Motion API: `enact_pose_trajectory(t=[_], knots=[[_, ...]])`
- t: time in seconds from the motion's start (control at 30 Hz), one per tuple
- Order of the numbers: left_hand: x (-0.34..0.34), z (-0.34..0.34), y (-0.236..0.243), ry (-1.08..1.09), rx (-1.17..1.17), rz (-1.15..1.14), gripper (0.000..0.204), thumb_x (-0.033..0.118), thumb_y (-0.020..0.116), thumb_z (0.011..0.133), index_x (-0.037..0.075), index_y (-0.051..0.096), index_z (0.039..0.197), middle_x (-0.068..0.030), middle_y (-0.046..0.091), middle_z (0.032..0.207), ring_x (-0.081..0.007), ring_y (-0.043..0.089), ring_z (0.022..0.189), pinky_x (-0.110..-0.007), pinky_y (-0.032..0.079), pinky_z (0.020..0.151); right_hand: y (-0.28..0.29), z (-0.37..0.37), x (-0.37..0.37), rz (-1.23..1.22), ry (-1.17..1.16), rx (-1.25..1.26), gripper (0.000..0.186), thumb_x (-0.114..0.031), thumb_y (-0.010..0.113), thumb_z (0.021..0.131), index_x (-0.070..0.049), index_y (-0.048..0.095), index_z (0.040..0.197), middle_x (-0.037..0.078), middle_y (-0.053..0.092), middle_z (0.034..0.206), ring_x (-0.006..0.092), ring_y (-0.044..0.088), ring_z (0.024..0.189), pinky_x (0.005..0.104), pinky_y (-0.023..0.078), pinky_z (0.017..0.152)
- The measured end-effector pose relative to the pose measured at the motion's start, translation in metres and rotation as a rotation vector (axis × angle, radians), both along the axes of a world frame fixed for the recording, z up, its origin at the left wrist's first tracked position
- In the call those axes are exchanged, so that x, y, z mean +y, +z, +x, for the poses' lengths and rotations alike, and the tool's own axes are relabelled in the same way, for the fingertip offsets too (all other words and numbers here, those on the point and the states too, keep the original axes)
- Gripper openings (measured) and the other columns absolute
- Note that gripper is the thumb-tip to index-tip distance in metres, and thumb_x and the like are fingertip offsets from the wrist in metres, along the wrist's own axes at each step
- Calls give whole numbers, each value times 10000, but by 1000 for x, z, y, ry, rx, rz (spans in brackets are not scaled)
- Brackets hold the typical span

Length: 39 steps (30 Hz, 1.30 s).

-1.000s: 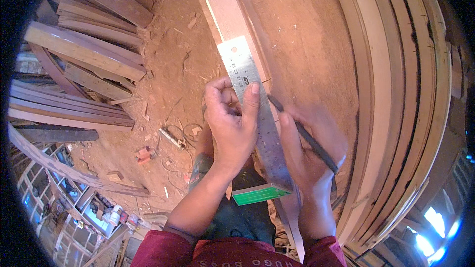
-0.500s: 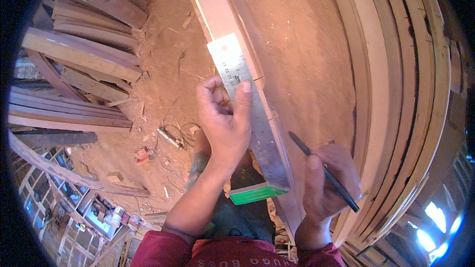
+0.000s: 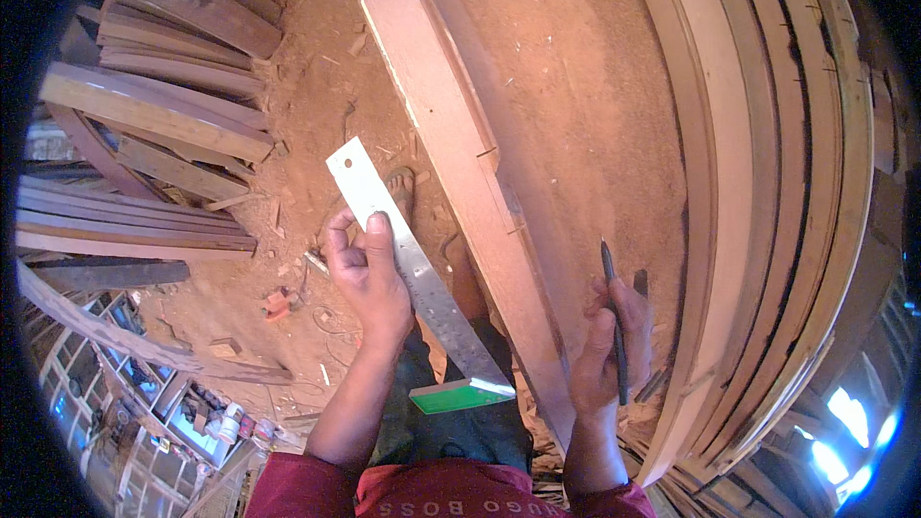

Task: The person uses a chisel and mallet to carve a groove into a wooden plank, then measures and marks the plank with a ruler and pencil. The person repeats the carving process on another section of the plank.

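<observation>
My left hand (image 3: 369,273) grips a try square (image 3: 422,278) by its steel blade, thumb on top and fingers curled beneath. The square's green-edged stock (image 3: 462,395) hangs at the near end, above my lap. To the right runs a long wooden plank (image 3: 446,125), set apart from the square, with short dark marks and a shallow notch along its right edge. Beyond the plank, my right hand (image 3: 614,341) is closed around a dark pencil (image 3: 614,317), its tip pointing away from me.
Stacked timbers (image 3: 182,129) lie at the left. Long curved boards (image 3: 739,182) stand along the right. On the sandy, chip-strewn floor (image 3: 317,86) sit an orange-red object (image 3: 277,304) and cords. A shelf with jars (image 3: 230,422) shows at the lower left.
My left hand has lifted the try square off the plank and brought it left and nearer. My right hand has shifted slightly, and the pencil now points more straight ahead.
</observation>
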State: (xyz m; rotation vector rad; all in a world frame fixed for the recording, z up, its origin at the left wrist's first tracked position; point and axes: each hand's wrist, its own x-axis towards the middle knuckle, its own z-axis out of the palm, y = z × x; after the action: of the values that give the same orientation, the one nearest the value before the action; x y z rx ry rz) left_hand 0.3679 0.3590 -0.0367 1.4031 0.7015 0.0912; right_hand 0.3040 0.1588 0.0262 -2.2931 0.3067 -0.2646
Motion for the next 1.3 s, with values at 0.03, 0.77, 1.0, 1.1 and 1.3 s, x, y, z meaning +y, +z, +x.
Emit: enact_pose_trajectory(t=[0.03,0.77,1.0,1.1,1.3], knots=[[2,0,0,3,12,0,223,144,586,978,47,472,1143,-28,654,830,-49,562,708,-191,430,636,0,-3,2,12,-25,16,255,-153,505,997,23,622,1139,161,655,994,189,591,783,312,494,690],[-82,-70,159,-570,-123,7,235,204,539,1000,61,454,1166,-83,600,1024,-122,581,858,-251,483,718,134,-76,-54,1091,258,690,276,-256,570,983,12,632,959,57,694,811,129,656,750,299,533,718],[-29,4,144,-1262,-555,934,295,206,619,896,34,575,1132,-157,581,1108,-342,541,1086,-428,434,949,181,-176,-112,797,-212,594,220,-215,641,932,-23,657,1037,10,613,721,97,566,639,281,471,598],[9,59,139,-1366,-407,1372,599,271,747,772,93,496,1286,-135,479,1344,-341,410,1287,-481,335,1063,184,-211,-98,672,-321,485,257,-210,682,896,-24,650,1071,-30,544,672,63,492,575,248,413,531],[-3,169,137,-1819,-614,1645,978,366,823,674,180,303,1481,-90,297,1528,-317,236,1435,-536,215,1146,181,-223,-5,788,-812,346,156,-162,680,898,-45,599,961,-51,501,665,37,452,544,231,358,474]])
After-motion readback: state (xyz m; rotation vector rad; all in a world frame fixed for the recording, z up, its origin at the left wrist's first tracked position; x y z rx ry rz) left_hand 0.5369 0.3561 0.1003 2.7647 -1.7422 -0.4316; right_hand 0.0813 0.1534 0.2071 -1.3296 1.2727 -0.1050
